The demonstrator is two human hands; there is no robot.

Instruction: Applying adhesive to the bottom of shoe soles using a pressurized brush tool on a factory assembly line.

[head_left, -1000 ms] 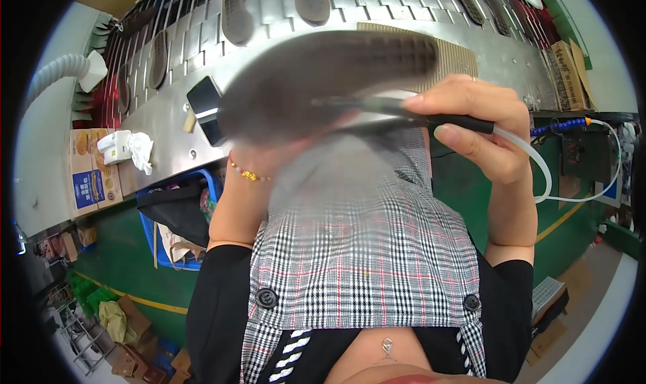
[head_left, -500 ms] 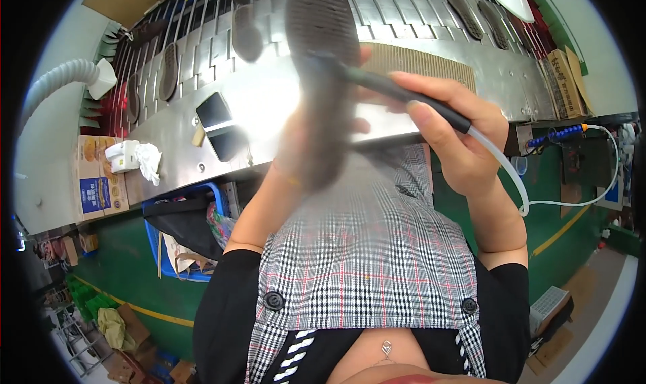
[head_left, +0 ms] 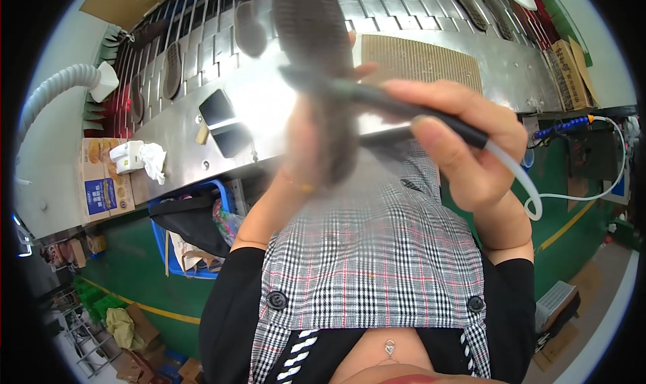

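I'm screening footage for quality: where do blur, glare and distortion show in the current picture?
Head view: the dark shoe sole and left hand are blurred, the checked apron mostly sharper; head view: strong glare whitens the metal worktop left of the sole; head view: fisheye curves straight edges, and corners go black.

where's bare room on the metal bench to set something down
Bare metal bench shows between the ribbed mat and the cardboard box on the right. Toward the left it's crowded: dark flat device, tissue pack, carton. The left hand and sole hide part of the middle.
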